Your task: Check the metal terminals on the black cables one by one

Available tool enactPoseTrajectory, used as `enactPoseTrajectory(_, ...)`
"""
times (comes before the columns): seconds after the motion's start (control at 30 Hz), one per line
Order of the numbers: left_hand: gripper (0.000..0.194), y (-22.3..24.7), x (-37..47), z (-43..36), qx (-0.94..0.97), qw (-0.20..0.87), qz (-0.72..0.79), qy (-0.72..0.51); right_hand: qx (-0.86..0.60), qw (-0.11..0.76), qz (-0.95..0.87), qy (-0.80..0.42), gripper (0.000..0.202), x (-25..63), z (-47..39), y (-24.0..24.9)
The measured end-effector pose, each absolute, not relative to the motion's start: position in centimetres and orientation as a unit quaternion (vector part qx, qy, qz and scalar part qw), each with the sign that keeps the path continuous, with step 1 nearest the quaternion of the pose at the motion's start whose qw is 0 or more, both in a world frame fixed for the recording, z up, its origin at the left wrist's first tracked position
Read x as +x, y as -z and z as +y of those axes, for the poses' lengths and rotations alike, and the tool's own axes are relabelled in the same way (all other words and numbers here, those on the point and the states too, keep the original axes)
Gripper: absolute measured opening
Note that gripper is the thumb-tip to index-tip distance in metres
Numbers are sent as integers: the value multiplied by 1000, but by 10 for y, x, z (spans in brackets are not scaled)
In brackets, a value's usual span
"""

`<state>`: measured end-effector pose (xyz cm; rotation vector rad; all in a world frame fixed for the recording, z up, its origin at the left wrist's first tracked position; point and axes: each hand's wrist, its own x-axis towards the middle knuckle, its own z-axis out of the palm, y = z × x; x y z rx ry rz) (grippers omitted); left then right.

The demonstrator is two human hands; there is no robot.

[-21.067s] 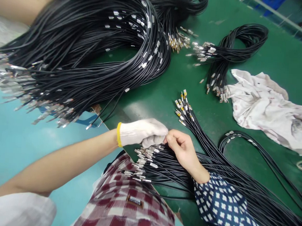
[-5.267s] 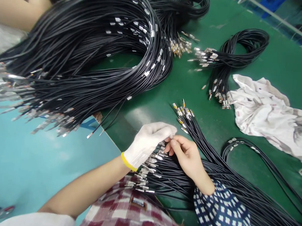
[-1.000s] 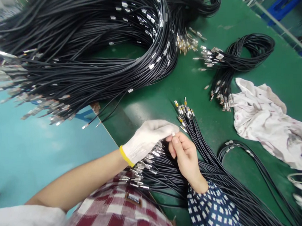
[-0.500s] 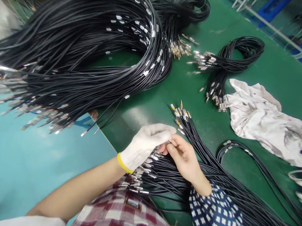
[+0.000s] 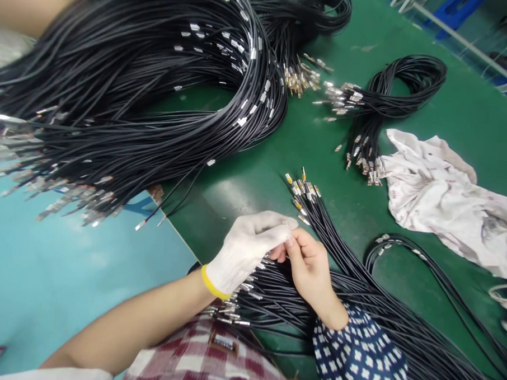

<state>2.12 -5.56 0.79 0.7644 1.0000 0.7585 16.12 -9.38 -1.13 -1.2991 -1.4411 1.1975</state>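
The relation that seems to count most is how the broad bundle of thin black insulated cables (image 5: 288, 301) lies to the two hands: it rests on the glossy green worktop (image 5: 245, 187) directly below them, its long axis running from the wearer's body at the left, under the right wrist, and away to the lower right. At its left end a ragged cluster of small silver metal terminals (image 5: 251, 293) points back toward the wearer, and the white-gloved left hand (image 5: 248, 248), which partly covers that cluster, is the nearer of the two to it. The bare right hand (image 5: 311, 265) sits over the cables themselves, just right of the terminals. Both hands are closed in a pinch, fingertip to fingertip; something small and pale appears to be caught where they meet, but the fingers hide it, so whether it is a terminal cannot be told. From the right hand, a narrower fan of black cables with yellow-marked metal tips (image 5: 310, 195) lies just beyond, slanting up and leftward from the bundle. Whether either palm touches the bundle is also unclear, though the dark-blue patterned sleeve (image 5: 359, 351) of the right arm overlaps its length.
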Motion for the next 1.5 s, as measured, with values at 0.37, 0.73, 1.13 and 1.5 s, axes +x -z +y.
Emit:
enactPoseTrajectory(0.37, 23, -6, 19, -56, 362, 746, 436, -350, -511, 419, -540, -521, 37, 162, -91, 7)
enactPoseTrajectory(0.73, 25, 2, 11, -53, 372, 722, 453, -367, -510, 424, -527, -531, 31, 164, -90, 8)
enactPoseTrajectory(1.13, 30, 6, -8, -43, 845, 280, 395, -226, -626, 175, -757, -58, 18, 218, -100, -8)
enactPoseTrajectory(1.5, 28, 1, -3, -67, 937, 117, 325, -58, -643, 108, -753, 90, 11, 225, -100, 11)
